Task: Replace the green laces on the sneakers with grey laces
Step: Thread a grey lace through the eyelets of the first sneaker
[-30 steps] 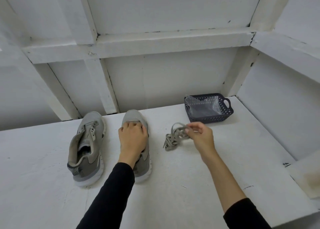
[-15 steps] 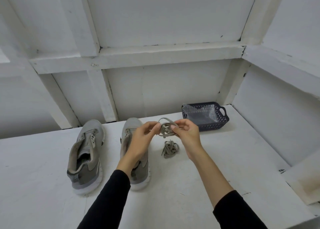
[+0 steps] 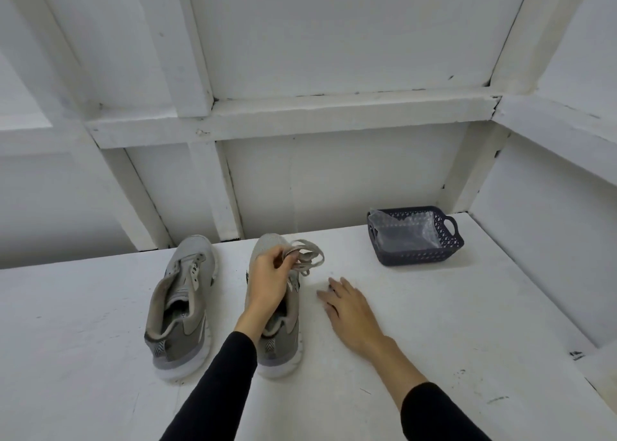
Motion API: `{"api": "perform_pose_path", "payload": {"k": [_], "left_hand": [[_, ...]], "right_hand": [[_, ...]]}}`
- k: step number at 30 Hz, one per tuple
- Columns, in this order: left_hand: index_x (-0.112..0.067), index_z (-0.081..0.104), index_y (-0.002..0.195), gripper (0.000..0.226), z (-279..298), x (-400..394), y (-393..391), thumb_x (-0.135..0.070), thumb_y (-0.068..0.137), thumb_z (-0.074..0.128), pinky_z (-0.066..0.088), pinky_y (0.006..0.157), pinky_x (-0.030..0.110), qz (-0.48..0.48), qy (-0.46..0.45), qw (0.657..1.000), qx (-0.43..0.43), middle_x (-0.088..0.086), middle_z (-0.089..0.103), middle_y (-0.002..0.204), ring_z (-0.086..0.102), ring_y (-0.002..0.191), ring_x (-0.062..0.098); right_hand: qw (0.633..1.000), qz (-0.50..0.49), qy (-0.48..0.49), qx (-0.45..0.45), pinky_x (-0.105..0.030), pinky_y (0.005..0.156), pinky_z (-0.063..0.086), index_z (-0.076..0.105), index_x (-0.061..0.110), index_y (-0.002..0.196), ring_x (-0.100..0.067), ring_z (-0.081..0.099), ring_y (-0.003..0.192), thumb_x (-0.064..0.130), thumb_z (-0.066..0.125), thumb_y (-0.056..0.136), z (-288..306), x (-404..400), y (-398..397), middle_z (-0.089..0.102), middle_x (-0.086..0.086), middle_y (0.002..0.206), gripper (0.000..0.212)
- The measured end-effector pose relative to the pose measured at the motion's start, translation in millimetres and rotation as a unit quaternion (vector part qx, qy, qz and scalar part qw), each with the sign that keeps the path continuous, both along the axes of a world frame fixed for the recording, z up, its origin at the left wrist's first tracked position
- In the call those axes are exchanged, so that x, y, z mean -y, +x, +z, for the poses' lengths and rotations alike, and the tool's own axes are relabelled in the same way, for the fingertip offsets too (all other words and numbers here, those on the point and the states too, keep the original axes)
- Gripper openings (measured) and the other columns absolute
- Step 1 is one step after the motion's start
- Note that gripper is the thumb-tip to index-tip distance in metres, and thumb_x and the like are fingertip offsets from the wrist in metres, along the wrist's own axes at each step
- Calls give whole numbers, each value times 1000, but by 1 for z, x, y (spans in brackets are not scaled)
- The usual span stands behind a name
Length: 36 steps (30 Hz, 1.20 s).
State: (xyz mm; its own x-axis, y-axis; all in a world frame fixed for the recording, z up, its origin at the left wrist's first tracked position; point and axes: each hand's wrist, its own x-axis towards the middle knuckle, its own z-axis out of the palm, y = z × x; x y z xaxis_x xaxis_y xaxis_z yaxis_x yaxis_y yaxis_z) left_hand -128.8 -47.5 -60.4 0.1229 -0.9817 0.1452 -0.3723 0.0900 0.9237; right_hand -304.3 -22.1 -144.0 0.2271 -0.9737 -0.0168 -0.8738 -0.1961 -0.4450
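Observation:
Two grey sneakers stand side by side on the white table (image 3: pixel 434 357), toes pointing away; the left sneaker (image 3: pixel 182 303) shows empty eyelets. My left hand (image 3: pixel 267 280) hovers over the right sneaker (image 3: pixel 283 337) and pinches a bundled grey lace (image 3: pixel 309 257), whose loops stick out to the right. My right hand (image 3: pixel 347 310) lies flat on the table to the right of that sneaker, fingers stretched out. A second lace bundle lay at that spot and is now almost wholly hidden under the fingers. No green lace is visible.
A dark blue plastic basket (image 3: pixel 419 258) with a clear plastic bag (image 3: pixel 404 232) inside stands at the back right of the table. White panelled walls close in behind and on the right. The table's right edge drops off near my right forearm.
My right hand let go of the lace bundle and dropped flat onto the table over the second bundle. My left hand kept the first bundle and holds it above the right sneaker.

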Motion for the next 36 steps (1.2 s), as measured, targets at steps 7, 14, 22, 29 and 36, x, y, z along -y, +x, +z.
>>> {"api": "perform_pose_path", "payload": {"k": [7,14,22,29,36], "left_hand": [[-17,71,98,16,3,-5,-8,-17,98,55,39,62,1,18,14,1000,-1,-16,69,83,59,75,-15],[-24,69,93,27,9,-8,-7,-10,100,48,42,66,3,11,8,999,-47,-16,68,84,62,76,-6],[-17,60,99,3,10,-11,18,-18,97,59,56,79,39,-20,26,984,-174,4,74,92,70,88,21],[-14,69,89,25,15,-23,43,-23,101,50,49,66,25,14,17,990,-141,-5,69,76,62,73,12],[-15,65,101,23,21,-20,76,-17,103,42,48,57,25,43,53,996,-61,0,54,79,53,68,16]], "right_hand": [[972,-217,-49,-70,-37,119,16,36,13,148,-28,19,147,4,36,99,-13,-2,-78,27,-10,157,49],[940,-311,-103,90,-46,115,16,54,16,135,-23,32,141,19,41,102,11,-1,-57,42,-4,149,36],[834,-123,105,527,-23,82,52,54,25,129,-11,65,101,23,58,96,97,-2,40,66,5,115,33],[773,-244,31,584,-20,60,46,67,10,94,-10,54,66,9,62,93,90,-7,44,64,2,72,5],[791,-367,-31,489,-33,86,49,64,16,109,-19,62,100,9,59,93,84,3,24,66,-5,111,18]]}}
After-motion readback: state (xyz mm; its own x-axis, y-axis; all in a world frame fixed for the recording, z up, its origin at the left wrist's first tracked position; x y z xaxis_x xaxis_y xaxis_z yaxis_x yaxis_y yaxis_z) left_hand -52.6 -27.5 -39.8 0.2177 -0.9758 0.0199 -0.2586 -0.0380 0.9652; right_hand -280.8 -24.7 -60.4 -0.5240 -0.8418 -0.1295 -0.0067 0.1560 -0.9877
